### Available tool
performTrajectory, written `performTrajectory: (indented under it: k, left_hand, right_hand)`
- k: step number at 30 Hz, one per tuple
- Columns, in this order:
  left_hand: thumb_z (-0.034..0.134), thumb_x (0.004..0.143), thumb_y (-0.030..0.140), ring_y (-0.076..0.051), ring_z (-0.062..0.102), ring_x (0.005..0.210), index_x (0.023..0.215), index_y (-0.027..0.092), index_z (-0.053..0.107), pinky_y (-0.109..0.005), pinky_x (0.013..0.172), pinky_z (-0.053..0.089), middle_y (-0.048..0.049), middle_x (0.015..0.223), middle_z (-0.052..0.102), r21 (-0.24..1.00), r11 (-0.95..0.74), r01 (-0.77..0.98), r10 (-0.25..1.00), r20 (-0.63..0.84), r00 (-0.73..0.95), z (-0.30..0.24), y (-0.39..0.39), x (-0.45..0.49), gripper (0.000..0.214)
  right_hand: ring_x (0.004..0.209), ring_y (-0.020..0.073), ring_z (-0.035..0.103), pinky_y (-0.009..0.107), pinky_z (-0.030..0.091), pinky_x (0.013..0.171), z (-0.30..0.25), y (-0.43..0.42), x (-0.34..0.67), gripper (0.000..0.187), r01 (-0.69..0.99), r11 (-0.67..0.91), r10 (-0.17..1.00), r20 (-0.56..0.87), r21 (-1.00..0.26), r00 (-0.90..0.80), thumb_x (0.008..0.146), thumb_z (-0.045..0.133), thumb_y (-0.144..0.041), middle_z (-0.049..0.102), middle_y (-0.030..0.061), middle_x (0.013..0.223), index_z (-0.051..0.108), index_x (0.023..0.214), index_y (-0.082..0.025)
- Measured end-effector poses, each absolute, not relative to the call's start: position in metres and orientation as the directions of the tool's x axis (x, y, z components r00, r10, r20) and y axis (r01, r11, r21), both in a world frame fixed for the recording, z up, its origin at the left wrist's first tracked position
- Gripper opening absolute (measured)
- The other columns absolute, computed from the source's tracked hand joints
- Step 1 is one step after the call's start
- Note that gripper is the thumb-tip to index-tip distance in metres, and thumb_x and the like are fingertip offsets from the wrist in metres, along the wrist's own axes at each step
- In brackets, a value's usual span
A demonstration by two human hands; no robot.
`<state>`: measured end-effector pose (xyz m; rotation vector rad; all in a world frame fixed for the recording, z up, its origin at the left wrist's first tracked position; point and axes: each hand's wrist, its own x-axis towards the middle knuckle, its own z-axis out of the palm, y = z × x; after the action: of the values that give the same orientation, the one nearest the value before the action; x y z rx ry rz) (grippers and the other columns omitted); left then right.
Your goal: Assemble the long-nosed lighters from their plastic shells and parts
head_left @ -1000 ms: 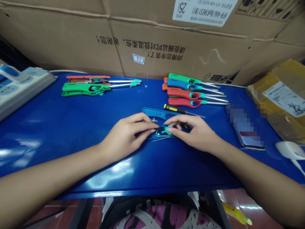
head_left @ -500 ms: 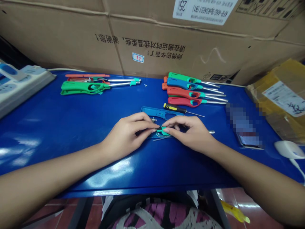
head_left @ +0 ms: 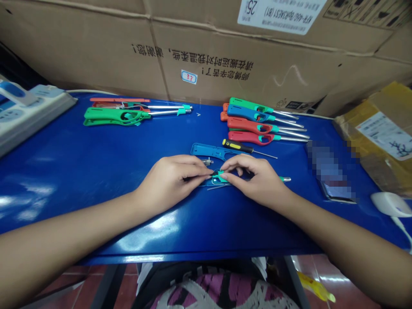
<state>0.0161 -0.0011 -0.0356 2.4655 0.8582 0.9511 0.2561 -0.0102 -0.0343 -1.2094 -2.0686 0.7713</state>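
Note:
My left hand (head_left: 174, 178) pinches a small black part (head_left: 214, 174) between thumb and fingertips. Against it, the thumb and forefinger of my right hand (head_left: 260, 178) grip a teal plastic piece (head_left: 221, 176). Both sit over an opened blue lighter casing half (head_left: 205, 183), mostly covered by my hands. A lighter's metal tube end (head_left: 286, 179) pokes out beyond my right hand. Behind my fingertips lie another blue casing half (head_left: 206, 150) and a small metal and clear part (head_left: 207, 162). A thin grey strip (head_left: 216, 187) lies just in front.
A black-and-yellow screwdriver (head_left: 237, 146) lies behind my right hand. Several long lighters (head_left: 246, 124) are stacked at back right, with opened green and orange ones (head_left: 106, 116) at back left. A phone (head_left: 334, 176), carton (head_left: 383, 141), charger (head_left: 389, 204) and power strip (head_left: 35, 111) flank them.
The view has shifted slightly. My hands keep their pinch on the black part and the teal piece, with only a tiny movement of the fingertips.

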Motion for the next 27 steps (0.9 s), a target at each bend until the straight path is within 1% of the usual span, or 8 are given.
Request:
performTrajectory:
  k: [3,7,10,12,16,19,23,27]
  left_hand:
    - [0.068,0.093,0.018,-0.016,0.074,0.088,0.101,0.017,0.080,-0.025,0.078,0.059,-0.0045,0.095,0.078,0.486,-0.761,0.430,0.643,0.473,0.603,-0.037,-0.002,0.016,0.014]
    - [0.067,0.093,0.017,-0.016,0.074,0.087,0.102,0.017,0.079,-0.025,0.079,0.059,-0.0050,0.096,0.078,0.483,-0.760,0.435,0.644,0.464,0.609,-0.037,-0.002,0.016,0.015]
    - [0.067,0.093,0.016,-0.016,0.074,0.089,0.102,0.017,0.079,-0.025,0.081,0.059,-0.0047,0.097,0.078,0.485,-0.767,0.420,0.634,0.469,0.615,-0.036,-0.001,0.015,0.015]
    - [0.067,0.093,0.016,-0.016,0.075,0.090,0.102,0.017,0.078,-0.025,0.083,0.059,-0.0042,0.097,0.079,0.483,-0.777,0.404,0.620,0.475,0.624,-0.036,0.000,0.015,0.015]
    - [0.066,0.094,0.016,-0.016,0.075,0.089,0.102,0.019,0.078,-0.026,0.082,0.059,-0.0032,0.097,0.080,0.470,-0.785,0.404,0.609,0.467,0.641,-0.035,0.001,0.014,0.014]
    - [0.065,0.094,0.016,-0.016,0.076,0.091,0.101,0.019,0.078,-0.027,0.084,0.060,-0.0033,0.099,0.080,0.458,-0.788,0.410,0.606,0.466,0.645,-0.034,0.001,0.014,0.015]
    - [0.063,0.095,0.016,-0.017,0.076,0.092,0.102,0.020,0.078,-0.029,0.086,0.060,-0.0033,0.099,0.081,0.461,-0.780,0.423,0.617,0.453,0.644,-0.032,0.000,0.014,0.017]
    - [0.063,0.095,0.016,-0.016,0.075,0.087,0.101,0.020,0.078,-0.027,0.080,0.060,-0.0031,0.096,0.081,0.483,-0.778,0.402,0.616,0.456,0.642,-0.032,0.002,0.013,0.017]
  right_hand:
    - [0.068,0.0129,0.050,0.026,0.042,0.063,-0.035,-0.010,0.256,0.006,0.551,0.460,0.874,0.245,-0.696,-0.421,0.089,0.071,-0.023,0.068,0.0005,0.080,0.071,0.094,-0.021]
    - [0.069,0.0123,0.051,0.027,0.043,0.065,-0.035,-0.009,0.255,0.006,0.539,0.519,0.842,0.288,-0.663,-0.457,0.090,0.069,-0.021,0.065,0.0001,0.081,0.068,0.096,-0.020]
    - [0.071,0.0125,0.052,0.027,0.043,0.067,-0.032,-0.010,0.256,0.003,0.530,0.542,0.829,0.312,-0.653,-0.464,0.091,0.064,-0.017,0.062,0.0003,0.081,0.065,0.093,-0.020]
    - [0.073,0.0133,0.053,0.028,0.044,0.067,-0.029,-0.011,0.259,0.006,0.526,0.563,0.815,0.321,-0.638,-0.483,0.089,0.061,-0.014,0.060,0.0012,0.084,0.063,0.091,-0.020]
    - [0.086,0.0175,0.058,0.032,0.045,0.076,-0.021,-0.012,0.270,0.009,0.565,0.623,0.760,0.248,-0.541,-0.601,0.087,0.062,-0.015,0.063,0.0047,0.095,0.062,0.094,-0.020]
    - [0.091,0.0189,0.061,0.036,0.042,0.083,-0.019,-0.011,0.278,0.006,0.591,0.684,0.711,0.209,-0.427,-0.672,0.091,0.061,-0.019,0.064,0.0044,0.096,0.064,0.096,-0.020]
    - [0.092,0.0180,0.061,0.035,0.039,0.082,-0.021,-0.008,0.281,0.010,0.575,0.729,0.667,0.193,-0.373,-0.720,0.099,0.056,-0.022,0.066,0.0042,0.096,0.066,0.097,-0.020]
    - [0.090,0.0181,0.060,0.035,0.038,0.080,-0.023,-0.007,0.281,0.016,0.569,0.758,0.641,0.205,-0.319,-0.739,0.102,0.052,-0.024,0.067,0.0048,0.095,0.066,0.096,-0.019]
